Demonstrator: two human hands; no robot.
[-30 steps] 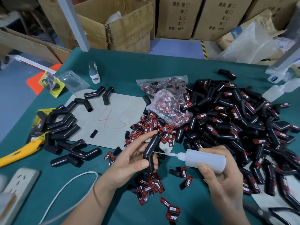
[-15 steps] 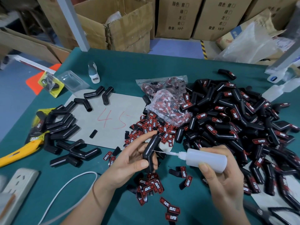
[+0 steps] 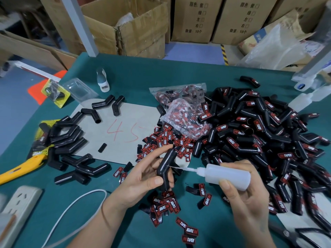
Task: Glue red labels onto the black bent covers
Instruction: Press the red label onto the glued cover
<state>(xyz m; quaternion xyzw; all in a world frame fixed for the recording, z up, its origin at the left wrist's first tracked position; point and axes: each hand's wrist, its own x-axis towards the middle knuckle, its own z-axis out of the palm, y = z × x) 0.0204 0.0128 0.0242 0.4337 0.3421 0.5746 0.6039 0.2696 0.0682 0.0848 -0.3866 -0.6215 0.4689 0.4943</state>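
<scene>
While our left hand (image 3: 141, 178) gripped a bare cover (image 3: 165, 169) upright above the tabletop (image 3: 179, 72), thumb on its lower leg and fingers curled behind, our right hand (image 3: 249, 199) clasped the glue bottle (image 3: 227, 176) on its side. The bottle's thin needle tip (image 3: 177, 167) touched the cover just above the bend. Loose labels (image 3: 166, 204) lay scattered under and between our hands, red and black, printed TAPER, with more spread beside a card (image 3: 100, 133) marked 45 in red. A clear bag (image 3: 186, 120) of labels sat behind them, against a big pile (image 3: 259, 133) of covers on our right, many of which already bore labels. On our left, unlabelled covers (image 3: 68, 145) lay on and beside the card. A yellow knife (image 3: 21, 167) rested at the left edge, a power strip (image 3: 19, 201) with a white cord (image 3: 77, 204) near the front corner, and scissors (image 3: 293, 235) at lower right.
</scene>
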